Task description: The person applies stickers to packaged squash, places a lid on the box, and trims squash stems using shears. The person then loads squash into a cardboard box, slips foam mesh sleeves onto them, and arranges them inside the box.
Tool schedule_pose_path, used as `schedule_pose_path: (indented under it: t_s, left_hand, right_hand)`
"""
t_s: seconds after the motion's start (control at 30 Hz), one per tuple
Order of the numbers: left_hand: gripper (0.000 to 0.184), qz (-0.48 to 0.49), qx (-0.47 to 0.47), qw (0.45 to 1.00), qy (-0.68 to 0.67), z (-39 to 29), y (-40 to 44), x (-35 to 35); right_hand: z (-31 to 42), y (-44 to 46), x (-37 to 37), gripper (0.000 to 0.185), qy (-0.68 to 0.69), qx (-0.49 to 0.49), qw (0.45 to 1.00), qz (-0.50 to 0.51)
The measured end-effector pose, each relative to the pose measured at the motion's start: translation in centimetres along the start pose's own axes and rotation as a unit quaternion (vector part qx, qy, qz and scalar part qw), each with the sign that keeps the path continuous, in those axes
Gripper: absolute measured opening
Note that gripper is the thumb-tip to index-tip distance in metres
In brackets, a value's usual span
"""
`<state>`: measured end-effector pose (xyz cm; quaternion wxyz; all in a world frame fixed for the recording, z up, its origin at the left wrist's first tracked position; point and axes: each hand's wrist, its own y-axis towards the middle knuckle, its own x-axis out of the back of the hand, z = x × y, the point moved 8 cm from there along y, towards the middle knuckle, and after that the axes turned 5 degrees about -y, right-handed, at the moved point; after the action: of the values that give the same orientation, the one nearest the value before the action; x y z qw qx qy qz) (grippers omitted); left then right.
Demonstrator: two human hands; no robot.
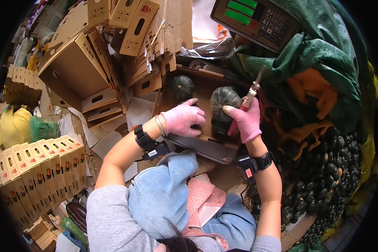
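Observation:
My right hand (248, 122), in a pink glove, is closed around red-handled pruning shears (252, 94), their blades pointing up and away. Its thumb rests against a dark green pumpkin (224, 101) on the right side of an open cardboard box (203, 94). Part of another dark pumpkin shows beneath that one. My left hand (184, 119), also pink-gloved, is over the near left part of the box with half-curled fingers apart and nothing visible in them. Just beyond its fingertips sits a second green pumpkin (181, 87).
A digital scale (256, 21) stands behind the box. Flattened cartons (168, 33) and an open carton (73, 69) lie at the upper left. Printed boxes (42, 172) line the left. Many small dark pumpkins (319, 172) are piled right, below a green sack (323, 54).

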<state>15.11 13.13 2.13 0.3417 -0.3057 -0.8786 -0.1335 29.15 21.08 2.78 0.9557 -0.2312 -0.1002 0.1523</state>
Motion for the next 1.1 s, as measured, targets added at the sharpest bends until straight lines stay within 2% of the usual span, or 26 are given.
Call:
schedule_pose_path:
  t_s: [0.03,0.1,0.13,0.2,0.23,0.3,0.33,0.37,0.4,0.5,0.57,0.63,0.7,0.77,0.8,0.87,0.9,0.97,1.03,1.1]
  left_hand:
    - [0.010,-0.025,0.027,0.999,0.007,0.4,-0.6,-0.1]
    - [0.015,-0.070,0.085,0.994,0.022,1.3,-2.0,-0.5]
    - [0.019,-0.079,0.126,0.986,0.079,1.4,-2.6,-0.2]
    - [0.017,-0.032,0.153,0.980,0.124,1.0,-3.6,-0.3]
    - [0.016,-0.009,0.166,0.975,0.146,0.8,-4.2,-0.4]
    - [0.018,-0.021,0.143,0.981,0.132,-0.1,-5.1,0.4]
    - [0.018,-0.014,0.138,0.983,0.124,-0.4,-5.3,0.8]
    - [0.018,-0.010,0.133,0.984,0.116,-0.7,-5.5,1.3]
    - [0.018,-0.035,0.112,0.989,0.093,-1.5,-5.6,2.2]
    - [0.020,0.005,0.091,0.996,0.023,-3.5,-6.4,3.3]
    - [0.026,0.081,0.104,0.991,-0.009,-3.5,-7.3,2.0]
    - [0.033,0.130,0.110,0.985,-0.008,-3.8,-7.5,1.2]
    - [0.035,0.145,0.112,0.983,-0.018,-3.9,-7.4,0.9]
    - [0.038,0.156,0.104,0.982,-0.023,-4.2,-6.9,0.7]
    - [0.039,0.159,0.097,0.982,-0.023,-4.5,-6.6,0.7]
    - [0.041,0.157,0.093,0.983,0.001,-5.0,-6.0,1.1]
    - [0.044,0.127,0.099,0.987,0.022,-5.0,-5.9,1.6]
    - [0.049,0.032,0.194,0.972,0.132,-3.7,-5.9,4.2]
    - [0.054,-0.056,0.350,0.918,0.177,-1.1,-7.2,7.0]
    - [0.047,-0.197,0.426,0.859,0.204,1.6,-9.7,8.9]
  right_hand:
    - [0.4,1.1,-0.2,0.061,-0.143,0.080,0.984,-0.071]
    - [1.3,2.0,-1.9,0.067,-0.282,0.065,0.954,-0.074]
    - [0.9,2.7,-3.1,0.067,-0.281,0.043,0.958,-0.046]
    - [0.7,3.4,-5.1,0.065,-0.265,-0.014,0.964,0.035]
    - [0.9,3.0,-5.9,0.055,-0.294,-0.081,0.949,0.077]
    - [1.6,4.0,-5.9,0.044,-0.520,0.002,0.854,0.002]
    - [1.8,3.5,-5.7,0.038,-0.556,0.042,0.830,-0.009]
    - [1.5,3.1,-5.1,0.038,-0.558,0.043,0.829,-0.009]
    - [1.3,2.4,-4.0,0.039,-0.545,0.060,0.836,-0.011]
    - [1.5,-1.5,2.1,0.041,-0.485,0.106,0.868,-0.019]
    - [0.8,-4.1,8.2,0.051,-0.430,0.200,0.877,-0.076]
    - [-3.0,-6.0,16.1,0.058,-0.380,0.079,0.906,-0.170]
    - [-9.4,-7.7,24.2,0.047,-0.211,-0.035,0.941,-0.261]
    - [-12.2,-11.1,27.6,0.033,-0.037,-0.161,0.934,-0.318]
    - [-14.8,-12.7,30.0,0.031,-0.002,-0.162,0.916,-0.367]
    - [-19.4,-16.0,33.6,0.039,0.042,-0.173,0.876,-0.448]
    - [-20.7,-17.6,34.4,0.046,0.049,-0.186,0.856,-0.480]
    - [-23.3,-20.4,36.3,0.049,-0.008,-0.184,0.814,-0.551]
    - [-26.0,-22.3,37.0,0.053,-0.025,-0.192,0.821,-0.538]
    - [-24.8,-24.0,35.0,0.055,-0.050,-0.220,0.816,-0.532]
